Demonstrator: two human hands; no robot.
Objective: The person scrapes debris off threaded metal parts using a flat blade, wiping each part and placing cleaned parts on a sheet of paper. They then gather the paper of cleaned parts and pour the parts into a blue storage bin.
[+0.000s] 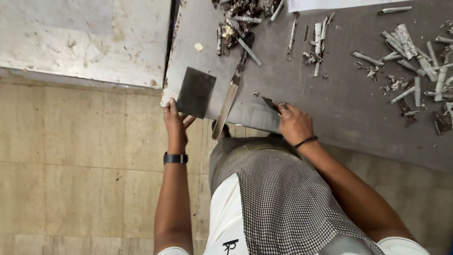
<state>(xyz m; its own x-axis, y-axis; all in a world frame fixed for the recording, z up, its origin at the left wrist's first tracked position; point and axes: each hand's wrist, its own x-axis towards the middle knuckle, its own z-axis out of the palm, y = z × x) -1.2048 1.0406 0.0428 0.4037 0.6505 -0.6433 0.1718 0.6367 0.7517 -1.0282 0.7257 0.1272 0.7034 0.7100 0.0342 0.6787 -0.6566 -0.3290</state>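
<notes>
Below, the left hand gripped the lower edge of a dark square plate, thumb on top and fingers curled beneath it, the plate lying at the near left corner of the grey table. The right hand pinched a small dark shard between its fingertips, just above the table's near edge. Between the two hands lay a long knife, its handle jutting over the edge. Pale ridged tubes and scraps were scattered across the far right.

Grey table with scattered springs
</notes>
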